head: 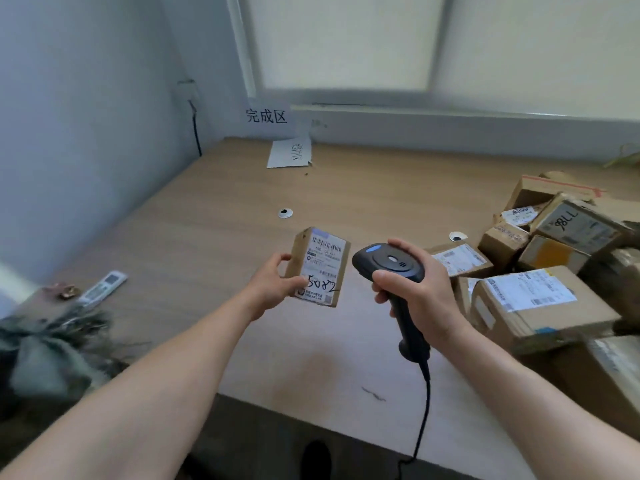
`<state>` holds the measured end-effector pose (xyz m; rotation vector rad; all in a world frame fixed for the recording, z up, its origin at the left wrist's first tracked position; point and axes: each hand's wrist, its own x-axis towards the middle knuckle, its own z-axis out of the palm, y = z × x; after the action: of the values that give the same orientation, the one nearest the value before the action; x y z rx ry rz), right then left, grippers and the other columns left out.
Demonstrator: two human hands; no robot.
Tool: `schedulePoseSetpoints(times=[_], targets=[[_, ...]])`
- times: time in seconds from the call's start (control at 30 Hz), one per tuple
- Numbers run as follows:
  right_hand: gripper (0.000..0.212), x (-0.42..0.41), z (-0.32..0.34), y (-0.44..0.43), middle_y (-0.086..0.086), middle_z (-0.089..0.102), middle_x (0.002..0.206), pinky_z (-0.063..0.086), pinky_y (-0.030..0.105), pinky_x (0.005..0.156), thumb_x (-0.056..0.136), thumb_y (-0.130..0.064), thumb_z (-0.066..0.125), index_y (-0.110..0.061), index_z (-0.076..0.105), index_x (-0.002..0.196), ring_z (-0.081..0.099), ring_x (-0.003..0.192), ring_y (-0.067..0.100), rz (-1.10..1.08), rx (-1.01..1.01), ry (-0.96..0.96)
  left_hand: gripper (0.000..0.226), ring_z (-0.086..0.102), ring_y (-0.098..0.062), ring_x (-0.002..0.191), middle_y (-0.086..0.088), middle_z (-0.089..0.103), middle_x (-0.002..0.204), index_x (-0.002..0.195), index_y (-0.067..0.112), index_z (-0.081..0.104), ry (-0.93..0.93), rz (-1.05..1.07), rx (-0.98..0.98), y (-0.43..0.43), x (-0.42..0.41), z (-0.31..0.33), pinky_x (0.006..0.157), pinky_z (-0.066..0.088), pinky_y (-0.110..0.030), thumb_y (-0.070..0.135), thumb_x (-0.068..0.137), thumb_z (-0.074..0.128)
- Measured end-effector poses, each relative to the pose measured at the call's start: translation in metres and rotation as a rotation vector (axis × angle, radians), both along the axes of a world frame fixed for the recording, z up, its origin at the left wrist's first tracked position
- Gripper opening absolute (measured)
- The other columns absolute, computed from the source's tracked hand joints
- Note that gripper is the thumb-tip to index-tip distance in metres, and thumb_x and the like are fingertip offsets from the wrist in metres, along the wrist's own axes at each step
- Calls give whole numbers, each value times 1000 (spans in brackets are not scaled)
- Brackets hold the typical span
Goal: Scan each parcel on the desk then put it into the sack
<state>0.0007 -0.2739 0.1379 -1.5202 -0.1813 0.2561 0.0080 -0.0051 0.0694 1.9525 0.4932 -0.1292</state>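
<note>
Blurred grey-green woven sack (45,362) is slumping at the left edge, flat white remote (102,288) lying near it. Left hand (273,289) is gripping a small rectangular cardboard parcel (320,268), thumb on its white printed label, held over the smooth wood-grain desk (214,209). Right hand (422,292) is clutching a black plastic corded scanner (389,265) by the handle, rounded head just beside the parcel, not touching. Labelled, taped cardboard boxes (540,299) are sitting heaped far right.

Both your bare forearms reach forward. Your left hand (272,289) pinches a small parcel (325,258), thumb on its label face. Your right hand (420,292) curls round the scanner (391,263), thumb across its neck.
</note>
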Motion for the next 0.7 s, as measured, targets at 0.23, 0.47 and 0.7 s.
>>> schedulePoseSetpoints(times=[0.23,0.47,0.7], targets=[[57,-55,22,26,10,74,77,45,33,52,66,-24,77,-30,60,120,67,61,24,104,64,-40,66,62,-1,47,-2,64,76,135,20,38,-105,132,-48,10,-82,44,47,47,-17,-7,85,70],[63,-89,39,55,11,73,77,45,34,52,66,-25,78,-25,59,126,66,62,25,160,91,-68,83,72,-20,80,-14,72,105,147,24,29,-193,207,-123,37,-115,61,56,54,-24,-7,82,71],[63,-114,51,103,12,68,71,44,32,49,67,-24,77,-22,59,127,61,58,27,144,138,-71,99,73,-30,93,-16,70,115,151,40,22,-237,206,-122,74,-143,79,64,59,-30,0,78,77]])
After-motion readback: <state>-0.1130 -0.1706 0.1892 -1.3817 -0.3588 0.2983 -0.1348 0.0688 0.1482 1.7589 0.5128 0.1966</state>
